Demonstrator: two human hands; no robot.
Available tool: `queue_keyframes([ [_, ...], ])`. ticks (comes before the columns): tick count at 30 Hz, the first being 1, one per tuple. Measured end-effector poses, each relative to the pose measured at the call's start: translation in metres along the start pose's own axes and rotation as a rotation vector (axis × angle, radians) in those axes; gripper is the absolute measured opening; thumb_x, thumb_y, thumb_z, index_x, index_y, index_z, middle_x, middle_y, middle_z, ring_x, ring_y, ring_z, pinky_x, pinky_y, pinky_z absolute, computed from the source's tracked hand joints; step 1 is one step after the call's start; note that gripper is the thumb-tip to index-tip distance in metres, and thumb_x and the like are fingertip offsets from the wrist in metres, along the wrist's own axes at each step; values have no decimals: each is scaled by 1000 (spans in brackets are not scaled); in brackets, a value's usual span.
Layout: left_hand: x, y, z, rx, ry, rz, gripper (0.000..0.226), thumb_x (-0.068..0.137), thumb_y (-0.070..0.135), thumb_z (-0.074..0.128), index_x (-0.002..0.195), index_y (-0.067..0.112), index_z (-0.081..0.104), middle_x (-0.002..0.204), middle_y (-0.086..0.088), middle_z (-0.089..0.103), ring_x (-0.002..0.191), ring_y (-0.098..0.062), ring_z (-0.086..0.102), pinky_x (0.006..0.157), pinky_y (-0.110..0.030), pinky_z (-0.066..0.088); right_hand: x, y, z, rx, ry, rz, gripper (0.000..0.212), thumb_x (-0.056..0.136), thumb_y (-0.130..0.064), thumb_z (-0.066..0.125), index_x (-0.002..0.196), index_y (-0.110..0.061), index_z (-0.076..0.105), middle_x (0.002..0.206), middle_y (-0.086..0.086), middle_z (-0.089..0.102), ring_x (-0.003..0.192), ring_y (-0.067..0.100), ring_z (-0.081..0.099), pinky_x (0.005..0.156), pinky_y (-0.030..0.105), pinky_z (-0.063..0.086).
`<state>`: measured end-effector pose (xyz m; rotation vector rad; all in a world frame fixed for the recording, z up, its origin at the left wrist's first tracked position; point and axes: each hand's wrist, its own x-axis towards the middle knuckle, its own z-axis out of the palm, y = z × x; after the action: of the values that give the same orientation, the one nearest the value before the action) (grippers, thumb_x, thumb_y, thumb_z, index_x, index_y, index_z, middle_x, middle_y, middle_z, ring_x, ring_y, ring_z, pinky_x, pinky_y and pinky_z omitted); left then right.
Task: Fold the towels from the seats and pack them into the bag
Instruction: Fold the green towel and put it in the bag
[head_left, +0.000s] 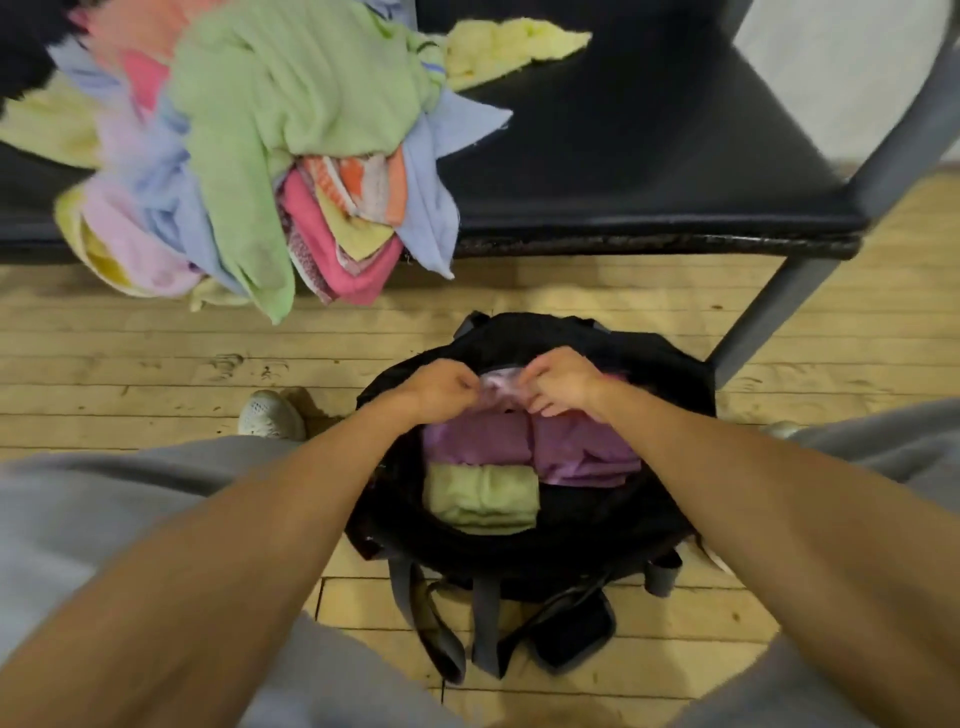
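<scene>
A black bag (597, 530) stands open on the wooden floor between my knees. Inside lie folded purple towels (571, 452) and a folded green towel (483, 496). My left hand (441, 387) and my right hand (563, 382) are both inside the bag's far end, each pinching a pale pink towel (501, 387) between them. A heap of unfolded towels (260, 156) in green, blue, pink, orange and yellow lies on the black seat (623, 156) and hangs over its front edge.
A loose yellow towel (498, 49) lies farther back on the seat. A grey chair leg (774, 312) slants down to the floor just right of the bag. My white shoe (270, 415) is left of the bag. Bag straps (467, 623) trail toward me.
</scene>
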<state>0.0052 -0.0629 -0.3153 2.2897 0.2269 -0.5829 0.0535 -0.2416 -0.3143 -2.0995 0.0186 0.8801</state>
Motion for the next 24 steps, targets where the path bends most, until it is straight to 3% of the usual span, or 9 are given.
queue_keyframes([
  [3,-28,29,-36,-131,14,48,20,92,4,55,109,6,65,91,-9,65,73,-17,60,63,-19,48,-21,-47,-17,-23,73,-206,27,93,-3,53,77,-19,67,82,7,69,71,21,64,71,36,56],
  [5,-48,42,-62,-185,32,78,18,93,7,53,108,13,62,96,-7,66,79,-17,62,67,-21,49,-37,-79,-26,-68,102,-309,20,92,-3,56,83,-17,68,86,8,70,73,18,64,68,29,54],
  [7,-66,52,-89,-251,86,143,17,94,5,52,102,18,61,95,-7,66,76,-15,62,59,-14,49,-47,-107,-34,-92,137,-388,14,89,-1,60,92,-11,69,86,12,69,72,19,62,62,24,54],
  [9,-79,55,-116,-286,197,189,20,94,7,56,111,15,62,96,-8,69,76,-13,65,55,-11,49,-54,-132,-40,-86,153,-446,16,90,3,58,98,-6,68,90,15,69,70,20,60,62,26,52],
  [14,-86,42,-182,-338,426,266,19,92,6,58,109,12,65,92,-4,69,77,-16,65,70,-22,52,-48,-182,-45,-203,251,-560,20,92,-5,55,104,-13,69,95,4,71,89,18,68,80,32,59],
  [16,-79,26,-199,-306,568,255,20,90,6,58,105,16,67,91,-5,68,77,-14,62,70,-20,49,-40,-197,-42,-190,293,-600,19,92,-8,57,103,-15,70,88,-2,69,87,17,68,81,33,58],
  [19,-64,-10,-212,-182,785,148,31,89,9,59,120,11,60,100,-9,63,87,-18,58,69,-22,45,-24,-217,-30,-193,315,-661,15,92,-12,59,100,-18,69,80,-7,66,82,18,67,78,30,57],
  [21,-55,-29,-217,-82,845,86,43,88,12,64,128,4,53,111,-15,59,100,-26,57,82,-31,46,-10,-228,-19,-172,330,-672,11,91,-18,62,100,-20,67,80,-3,68,82,18,67,80,33,57],
  [24,-49,-42,-219,-122,834,66,45,86,16,69,126,1,54,113,-15,59,104,-28,58,90,-36,48,9,-239,1,-90,335,-665,32,89,-33,67,118,-22,64,92,4,71,87,21,68,85,36,55],
])
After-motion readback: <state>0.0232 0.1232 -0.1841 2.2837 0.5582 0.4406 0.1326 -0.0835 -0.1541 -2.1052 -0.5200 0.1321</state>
